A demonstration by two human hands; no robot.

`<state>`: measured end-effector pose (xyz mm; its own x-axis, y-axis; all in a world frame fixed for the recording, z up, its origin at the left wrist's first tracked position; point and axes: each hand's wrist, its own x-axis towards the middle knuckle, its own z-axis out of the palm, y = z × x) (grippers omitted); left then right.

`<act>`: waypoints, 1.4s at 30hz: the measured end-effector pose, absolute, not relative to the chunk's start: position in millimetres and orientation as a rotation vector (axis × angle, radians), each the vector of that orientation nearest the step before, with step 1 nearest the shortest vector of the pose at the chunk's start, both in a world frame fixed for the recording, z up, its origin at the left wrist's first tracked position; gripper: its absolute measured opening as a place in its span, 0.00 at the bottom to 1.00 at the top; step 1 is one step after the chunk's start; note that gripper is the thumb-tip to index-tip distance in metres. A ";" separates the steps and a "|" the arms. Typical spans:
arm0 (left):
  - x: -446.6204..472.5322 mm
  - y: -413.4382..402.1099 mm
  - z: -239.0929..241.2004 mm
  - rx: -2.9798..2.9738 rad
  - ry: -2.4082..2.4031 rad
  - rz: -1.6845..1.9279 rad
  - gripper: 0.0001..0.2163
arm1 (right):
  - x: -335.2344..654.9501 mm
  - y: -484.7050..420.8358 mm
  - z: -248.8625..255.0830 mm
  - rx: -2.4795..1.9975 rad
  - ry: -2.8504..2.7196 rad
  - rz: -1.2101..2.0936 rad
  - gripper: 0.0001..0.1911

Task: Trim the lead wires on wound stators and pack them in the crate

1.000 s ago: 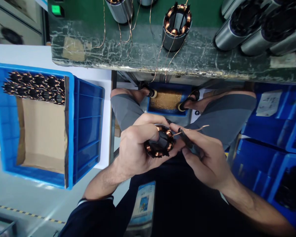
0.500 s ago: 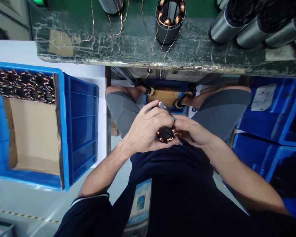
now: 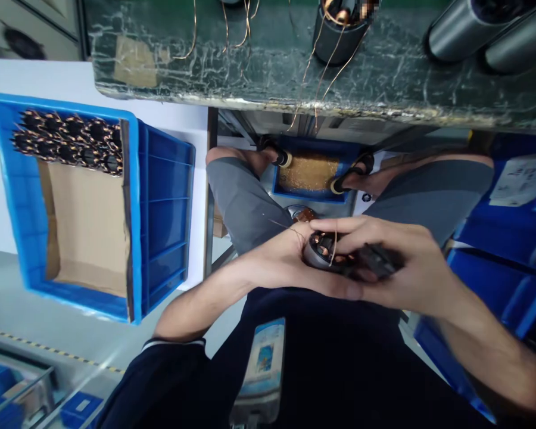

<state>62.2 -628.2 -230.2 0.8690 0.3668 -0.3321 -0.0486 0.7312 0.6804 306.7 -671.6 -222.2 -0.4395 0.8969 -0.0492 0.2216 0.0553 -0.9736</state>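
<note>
My left hand [image 3: 290, 262] wraps round a motor stator [image 3: 318, 257], a grey cylinder with copper windings at its end facing up. Loose copper wires stick out over the back of that hand, and one stands up from the windings. My right hand [image 3: 411, 262] curls over the stator from the right, its fingertips at the windings. Within its curled fingers sits a black, blurred piece [image 3: 377, 260] whose kind I cannot make out. Just beyond my left hand a silver-rimmed, brownish thing [image 3: 301, 213] shows in part.
On the green bench [image 3: 250, 80] stands another wound stator [image 3: 335, 42], its wires hanging over the edge. Metal cylinders [image 3: 464, 30] lie at right. A blue crate [image 3: 138, 238] at left holds rows of copper-wound parts. Blue bins [image 3: 482, 232] stand at right; a blue tray [image 3: 312, 170] lies between my feet.
My right hand has come up over the stator and turned, and the black piece now shows in it. The stator's wound end has moved up and right. The whole view has shifted.
</note>
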 end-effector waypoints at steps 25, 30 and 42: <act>77.7 -619.6 -225.9 0.985 0.692 0.273 0.21 | 357.4 -683.6 -180.5 -1.241 -2.590 0.760 0.36; 87.5 -618.1 -233.2 1.112 0.807 0.325 0.21 | 354.4 -677.9 -189.4 -1.376 -2.479 0.900 0.40; 105.1 -619.5 -217.1 1.482 0.935 0.213 0.19 | 346.6 -680.3 -189.6 -1.380 -2.558 0.612 0.33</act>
